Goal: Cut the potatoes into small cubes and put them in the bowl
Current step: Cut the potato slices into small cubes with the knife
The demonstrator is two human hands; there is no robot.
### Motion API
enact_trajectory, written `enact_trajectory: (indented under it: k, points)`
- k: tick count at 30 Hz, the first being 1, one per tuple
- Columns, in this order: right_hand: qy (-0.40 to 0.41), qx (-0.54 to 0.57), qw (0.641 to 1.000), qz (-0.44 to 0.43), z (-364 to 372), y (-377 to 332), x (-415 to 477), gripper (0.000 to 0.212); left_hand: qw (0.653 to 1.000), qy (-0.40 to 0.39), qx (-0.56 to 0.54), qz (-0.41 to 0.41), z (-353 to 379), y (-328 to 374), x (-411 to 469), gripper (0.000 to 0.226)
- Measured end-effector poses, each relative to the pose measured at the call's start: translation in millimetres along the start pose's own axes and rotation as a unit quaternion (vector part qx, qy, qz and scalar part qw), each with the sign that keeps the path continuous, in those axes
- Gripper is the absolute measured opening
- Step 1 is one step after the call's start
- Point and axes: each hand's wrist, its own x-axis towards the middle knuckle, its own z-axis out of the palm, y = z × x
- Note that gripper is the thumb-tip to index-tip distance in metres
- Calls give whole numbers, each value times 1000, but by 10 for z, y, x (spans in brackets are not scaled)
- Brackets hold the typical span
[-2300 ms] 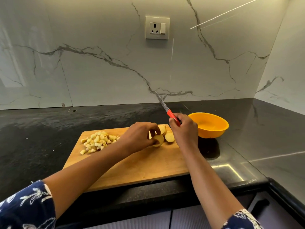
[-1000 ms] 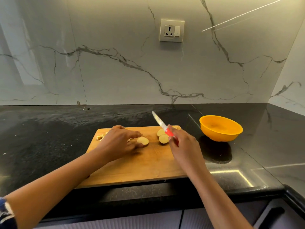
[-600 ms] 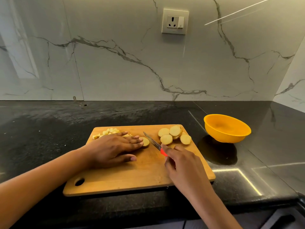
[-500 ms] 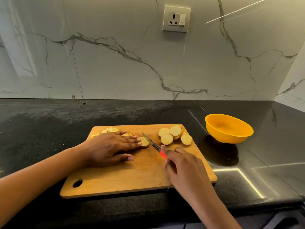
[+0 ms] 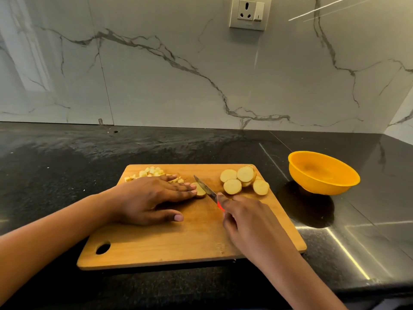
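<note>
Left hand point(image 5: 154, 198): flat on cutting board point(image 5: 167, 247); fingers straight, pressed together, thumb spread; fingertips press one potato slice point(image 5: 200, 190).
Right hand point(image 5: 248, 222): fingers curled round the red handle of knife point(image 5: 205, 189); blade points to 11 o'clock, just beside that slice.
Sliced rounds point(image 5: 243, 181): overlapping, board's 1 o'clock.
Potato cubes point(image 5: 152, 172): piled at board's 11 o'clock.
Bowl point(image 5: 324, 173): on counter point(image 5: 67, 164), 2 o'clock off the board.

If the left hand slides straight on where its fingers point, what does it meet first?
The left hand touches the pale round potato slice; just beyond that, probably the steel blade of the red-handled knife, though depth is unclear.
</note>
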Motion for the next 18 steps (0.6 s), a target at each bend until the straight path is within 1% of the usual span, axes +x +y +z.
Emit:
enact_trajectory:
  k: [4, 7, 13, 18]
  points:
    - [-26, -28, 999, -11, 30, -10, 96, 51, 1000, 3, -2, -6, 2, 10, 0, 69]
    - [-31, -50, 998, -19, 26, -27, 85, 51, 1000, 9, -6, -6, -9, 24, 5, 69]
    - [-61, -77, 995, -12, -35, -72, 47, 50, 1000, 11, 4, -10, -4, 62, 6, 71]
    - [-46, -79, 996, -6, -210, -54, -308, 50, 1000, 11, 2, -20, 0, 86, -4, 74]
